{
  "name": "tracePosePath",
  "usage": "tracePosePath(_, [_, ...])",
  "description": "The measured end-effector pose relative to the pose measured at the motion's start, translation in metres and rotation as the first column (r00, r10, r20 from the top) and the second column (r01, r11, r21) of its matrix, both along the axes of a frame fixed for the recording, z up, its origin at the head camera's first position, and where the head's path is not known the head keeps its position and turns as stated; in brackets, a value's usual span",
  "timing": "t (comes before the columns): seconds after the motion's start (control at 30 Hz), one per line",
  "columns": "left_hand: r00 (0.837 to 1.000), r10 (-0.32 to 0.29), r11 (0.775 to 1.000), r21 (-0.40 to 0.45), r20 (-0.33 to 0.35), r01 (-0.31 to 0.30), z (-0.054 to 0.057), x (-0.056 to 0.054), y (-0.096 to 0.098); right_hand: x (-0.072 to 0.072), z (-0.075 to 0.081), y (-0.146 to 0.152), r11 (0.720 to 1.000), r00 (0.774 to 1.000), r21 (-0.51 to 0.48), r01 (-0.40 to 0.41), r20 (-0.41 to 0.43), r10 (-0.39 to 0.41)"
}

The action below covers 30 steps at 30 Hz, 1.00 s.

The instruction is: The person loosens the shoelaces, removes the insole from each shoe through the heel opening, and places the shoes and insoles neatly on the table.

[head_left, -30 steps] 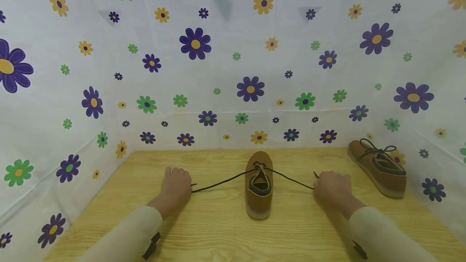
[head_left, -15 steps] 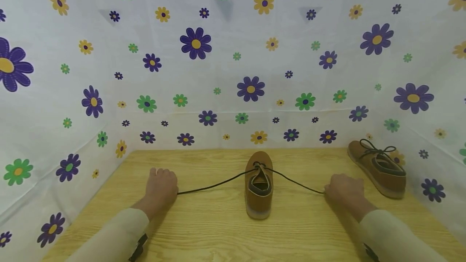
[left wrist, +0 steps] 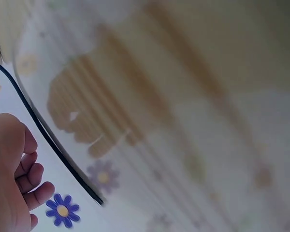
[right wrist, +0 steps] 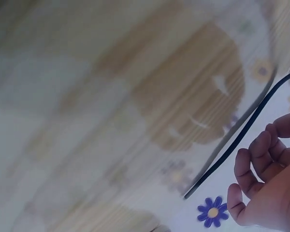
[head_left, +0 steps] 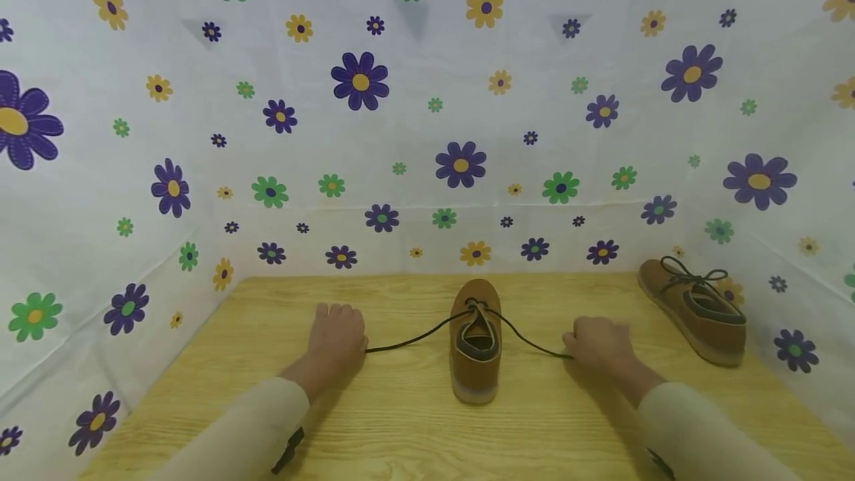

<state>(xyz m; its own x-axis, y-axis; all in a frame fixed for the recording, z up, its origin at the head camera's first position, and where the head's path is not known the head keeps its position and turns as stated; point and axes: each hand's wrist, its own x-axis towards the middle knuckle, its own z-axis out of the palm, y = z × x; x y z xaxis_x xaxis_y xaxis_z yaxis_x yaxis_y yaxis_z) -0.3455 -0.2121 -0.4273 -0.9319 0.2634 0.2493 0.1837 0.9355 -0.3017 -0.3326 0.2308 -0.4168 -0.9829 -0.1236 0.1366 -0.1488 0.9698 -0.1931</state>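
Note:
A brown shoe (head_left: pixel 476 381) stands mid-table, toe toward the back, with its dark laces spread out to both sides. The left lace (head_left: pixel 407 342) runs to my left hand (head_left: pixel 337 334); in the left wrist view its free end lies beside the loosely curled fingers (left wrist: pixel 31 179), with nothing between them. My right hand (head_left: pixel 601 344) is over the end of the right lace (head_left: pixel 531 340). The right wrist view shows that lace passing alongside the relaxed fingers (right wrist: pixel 261 150), its tip on the table apart from them.
A second brown shoe (head_left: pixel 701 310), its lace tied in a bow, stands at the back right of the wooden table (head_left: pixel 401 436). A white cloth with flower prints (head_left: pixel 414 132) encloses the back and sides.
Both hands first moved outward, drawing the laces out to the sides, then came back in toward the shoe. The laces now hang slacker. Both shoes stayed in place.

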Motion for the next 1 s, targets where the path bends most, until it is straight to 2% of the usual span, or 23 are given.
tracePosePath(0.1, [1.000, -0.014, 1.000, 0.015, -0.001, 0.014, 0.001, -0.002, 0.016, -0.003, 0.000, -0.012, 0.998, 1.000, -0.056, -0.012, -0.017, 0.011])
tracePosePath(0.27, [0.999, -0.039, 0.999, 0.021, -0.011, 0.039, 0.002, -0.004, 0.043, -0.007, 0.000, -0.034, 0.995, 0.999, -0.090, -0.030, -0.032, 0.028])
tracePosePath(0.43, [0.990, -0.106, 0.994, 0.028, -0.098, 0.109, 0.003, -0.004, 0.069, -0.006, 0.002, -0.055, 0.993, 0.996, -0.095, -0.066, -0.066, 0.060])
tracePosePath(0.6, [0.965, -0.181, 0.978, 0.072, -0.189, 0.197, 0.000, -0.001, 0.091, -0.002, 0.003, -0.068, 0.987, 0.991, -0.126, -0.099, -0.097, 0.087])
tracePosePath(0.73, [0.947, -0.213, 0.966, 0.095, -0.240, 0.241, -0.003, 0.000, 0.104, -0.001, 0.002, -0.076, 0.980, 0.986, -0.155, -0.122, -0.130, 0.103])
tracePosePath(0.8, [0.933, -0.231, 0.959, 0.098, -0.277, 0.266, -0.005, -0.002, 0.107, 0.000, 0.002, -0.079, 0.973, 0.981, -0.176, -0.146, -0.154, 0.120])
tracePosePath(0.87, [0.927, -0.240, 0.954, 0.107, -0.290, 0.280, -0.005, -0.001, 0.110, 0.001, 0.002, -0.082, 0.967, 0.975, -0.191, -0.167, -0.177, 0.134])
tracePosePath(0.93, [0.907, -0.266, 0.936, 0.138, -0.326, 0.324, -0.005, 0.000, 0.113, 0.001, 0.003, -0.086, 0.962, 0.969, -0.197, -0.188, -0.198, 0.149])
tracePosePath(1.0, [0.883, -0.294, 0.906, 0.188, -0.365, 0.379, -0.003, 0.001, 0.115, 0.001, 0.003, -0.089, 0.960, 0.964, -0.195, -0.203, -0.213, 0.161])
